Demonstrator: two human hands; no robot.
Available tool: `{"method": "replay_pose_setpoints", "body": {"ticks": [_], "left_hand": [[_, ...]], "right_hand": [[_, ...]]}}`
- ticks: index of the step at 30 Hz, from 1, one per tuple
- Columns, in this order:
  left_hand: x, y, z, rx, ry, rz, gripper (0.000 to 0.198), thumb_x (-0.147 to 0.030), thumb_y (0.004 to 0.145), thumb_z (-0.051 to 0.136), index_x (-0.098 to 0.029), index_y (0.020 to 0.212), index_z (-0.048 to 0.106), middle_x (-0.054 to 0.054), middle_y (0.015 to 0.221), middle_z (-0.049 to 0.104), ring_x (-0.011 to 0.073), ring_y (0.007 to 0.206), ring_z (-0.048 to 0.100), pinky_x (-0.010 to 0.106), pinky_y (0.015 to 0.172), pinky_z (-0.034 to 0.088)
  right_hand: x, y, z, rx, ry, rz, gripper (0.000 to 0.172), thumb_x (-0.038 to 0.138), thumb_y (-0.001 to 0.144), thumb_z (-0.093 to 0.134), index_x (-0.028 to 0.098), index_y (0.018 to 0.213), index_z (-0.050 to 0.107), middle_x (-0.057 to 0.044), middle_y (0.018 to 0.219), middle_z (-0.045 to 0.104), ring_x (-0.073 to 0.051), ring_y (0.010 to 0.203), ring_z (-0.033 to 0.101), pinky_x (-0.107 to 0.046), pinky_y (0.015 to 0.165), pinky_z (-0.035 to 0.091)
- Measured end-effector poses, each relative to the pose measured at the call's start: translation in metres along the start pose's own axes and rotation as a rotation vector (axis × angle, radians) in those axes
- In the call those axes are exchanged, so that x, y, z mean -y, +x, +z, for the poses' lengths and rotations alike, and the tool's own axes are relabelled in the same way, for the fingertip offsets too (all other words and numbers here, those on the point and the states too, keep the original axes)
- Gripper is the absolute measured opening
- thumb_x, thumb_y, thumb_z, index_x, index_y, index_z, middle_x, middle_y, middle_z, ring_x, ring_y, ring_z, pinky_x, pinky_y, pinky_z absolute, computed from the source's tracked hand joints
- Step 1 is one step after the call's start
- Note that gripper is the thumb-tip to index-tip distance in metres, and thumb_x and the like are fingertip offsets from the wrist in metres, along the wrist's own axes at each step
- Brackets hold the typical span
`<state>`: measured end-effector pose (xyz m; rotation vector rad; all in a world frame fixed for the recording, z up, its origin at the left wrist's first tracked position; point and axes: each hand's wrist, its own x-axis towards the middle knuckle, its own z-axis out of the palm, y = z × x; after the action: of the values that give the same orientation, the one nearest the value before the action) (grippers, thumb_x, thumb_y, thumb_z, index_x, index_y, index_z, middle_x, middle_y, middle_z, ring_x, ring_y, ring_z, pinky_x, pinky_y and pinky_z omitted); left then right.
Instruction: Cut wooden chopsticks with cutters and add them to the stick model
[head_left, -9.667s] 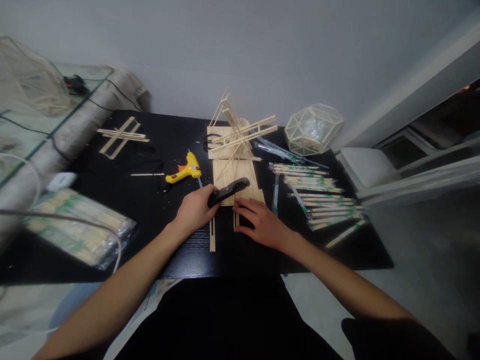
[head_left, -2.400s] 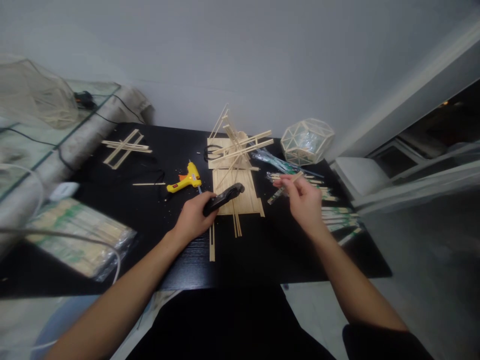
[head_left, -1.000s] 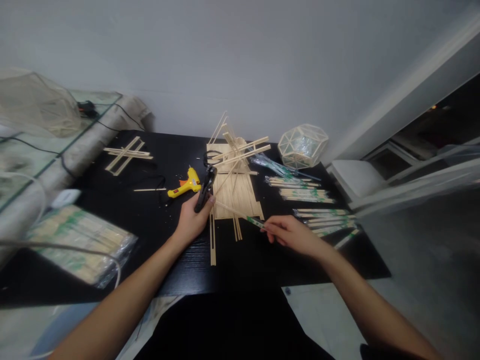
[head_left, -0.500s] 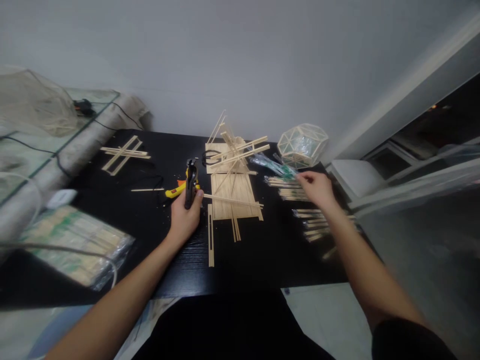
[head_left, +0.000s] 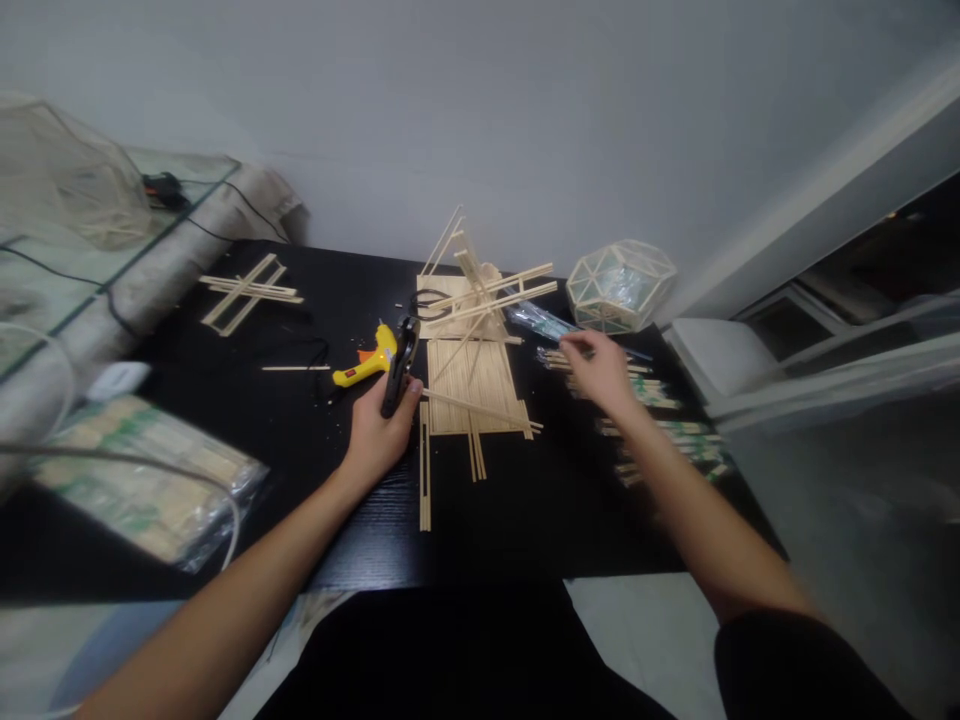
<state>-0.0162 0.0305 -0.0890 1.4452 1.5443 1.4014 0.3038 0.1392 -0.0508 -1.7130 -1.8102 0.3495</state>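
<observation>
In the head view, my left hand (head_left: 381,428) is closed around a black hand tool (head_left: 403,362) that looks like pliers or a cutter. A thin wooden stick (head_left: 480,409) runs rightward from the same hand, over a flat panel of sticks (head_left: 469,375). Behind the tool lies a yellow hot glue gun (head_left: 373,360) with an orange trigger. My right hand (head_left: 602,375) has its fingers pinched at the end of a clear plastic wrapper (head_left: 541,321). A frame of joined sticks (head_left: 491,300) stands on the panel's far part. Bundles of wrapped chopsticks (head_left: 667,440) lie beside my right forearm.
A many-sided stick frame (head_left: 622,285) stands at the back right. Crossed sticks (head_left: 251,292) lie at the back left. A plastic-wrapped pack of chopsticks (head_left: 150,475) and a pale cable (head_left: 172,492) are at the left. The wall (head_left: 450,120) rises behind the black table (head_left: 367,550).
My right hand has moved a little left along the wrapper, which lies lower against the table. My left hand has shifted slightly right, with the black tool tilting right.
</observation>
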Motion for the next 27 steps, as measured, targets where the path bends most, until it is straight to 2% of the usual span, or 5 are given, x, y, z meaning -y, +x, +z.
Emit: {"method": "replay_pose_setpoints", "body": {"ticks": [4, 7, 14, 18, 27], "left_hand": [[-0.001, 0.0, 0.0, 0.019, -0.001, 0.015, 0.027, -0.045, 0.094, 0.061, -0.019, 0.088, 0.062, -0.002, 0.068, 0.054, 0.0128, 0.06, 0.048, 0.025, 0.058, 0.04], [-0.004, -0.002, 0.001, 0.057, 0.002, 0.049, 0.026, -0.044, 0.094, 0.061, -0.019, 0.086, 0.062, -0.002, 0.069, 0.054, 0.0131, 0.061, 0.048, 0.025, 0.059, 0.041], [-0.004, -0.009, 0.002, 0.237, 0.092, 0.155, 0.028, -0.043, 0.095, 0.06, -0.019, 0.081, 0.06, -0.002, 0.069, 0.053, 0.0132, 0.064, 0.048, 0.024, 0.061, 0.04], [-0.005, -0.011, 0.001, 0.318, 0.175, 0.233, 0.024, -0.038, 0.096, 0.06, -0.019, 0.08, 0.059, -0.004, 0.068, 0.052, 0.0117, 0.062, 0.047, 0.023, 0.062, 0.039], [-0.008, -0.009, 0.0, 0.267, 0.217, 0.298, 0.02, -0.033, 0.095, 0.06, -0.02, 0.08, 0.06, -0.003, 0.067, 0.055, 0.0115, 0.059, 0.046, 0.024, 0.061, 0.04]], "right_hand": [[0.029, -0.045, -0.01, 0.537, 0.382, -0.038, 0.036, 0.049, 0.095, 0.061, 0.017, 0.098, 0.076, -0.01, 0.094, 0.078, -0.023, 0.084, 0.071, -0.039, 0.084, 0.055], [0.049, -0.077, -0.017, 0.71, 0.383, -0.066, 0.027, 0.044, 0.091, 0.07, 0.019, 0.1, 0.077, -0.005, 0.09, 0.079, -0.021, 0.083, 0.072, -0.035, 0.08, 0.054], [0.059, -0.102, -0.023, 0.792, 0.256, -0.055, 0.012, 0.029, 0.09, 0.069, 0.02, 0.089, 0.078, -0.002, 0.08, 0.076, -0.017, 0.074, 0.068, -0.029, 0.071, 0.047], [0.036, -0.097, -0.035, 0.719, 0.265, 0.016, 0.018, 0.036, 0.086, 0.07, 0.019, 0.086, 0.076, -0.004, 0.081, 0.077, -0.021, 0.079, 0.07, -0.031, 0.074, 0.049], [-0.017, -0.087, -0.063, 0.442, -0.061, 0.126, 0.025, 0.044, 0.083, 0.065, 0.02, 0.074, 0.071, -0.003, 0.066, 0.069, -0.02, 0.061, 0.061, -0.03, 0.059, 0.042]]}}
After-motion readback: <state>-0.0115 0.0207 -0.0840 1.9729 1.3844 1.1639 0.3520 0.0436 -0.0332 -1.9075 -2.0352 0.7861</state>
